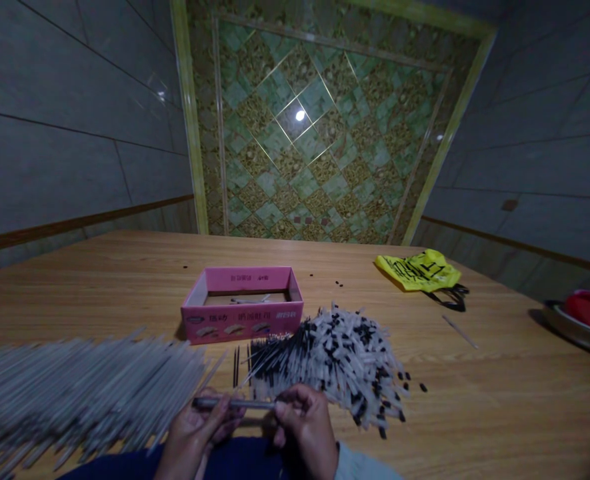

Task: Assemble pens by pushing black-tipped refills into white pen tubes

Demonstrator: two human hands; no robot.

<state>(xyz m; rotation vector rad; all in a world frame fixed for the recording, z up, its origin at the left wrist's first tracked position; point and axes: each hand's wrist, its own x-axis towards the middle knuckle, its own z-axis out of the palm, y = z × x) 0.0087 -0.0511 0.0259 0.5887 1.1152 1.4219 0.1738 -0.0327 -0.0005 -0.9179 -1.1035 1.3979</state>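
Between my hands a dark-ended pen (249, 404) lies level at the front of the table. My left hand (199, 427) holds its dark end between thumb and fingers. The fingers of my right hand (307, 423) pinch the other end. Just beyond them are a heap of pen refills with black tips and small black caps (345, 360) and a few thin dark refills (236, 367). A large pile of clear pen tubes (85, 387) spreads to the left of my left hand.
An open pink box (242, 321) with a few thin pieces inside stands behind the piles. At the right are a yellow bag (419, 270) with black handles, a single pen (459, 332) and a red, metal-rimmed bowl (587, 320). Tiled walls enclose the wooden table (485, 400).
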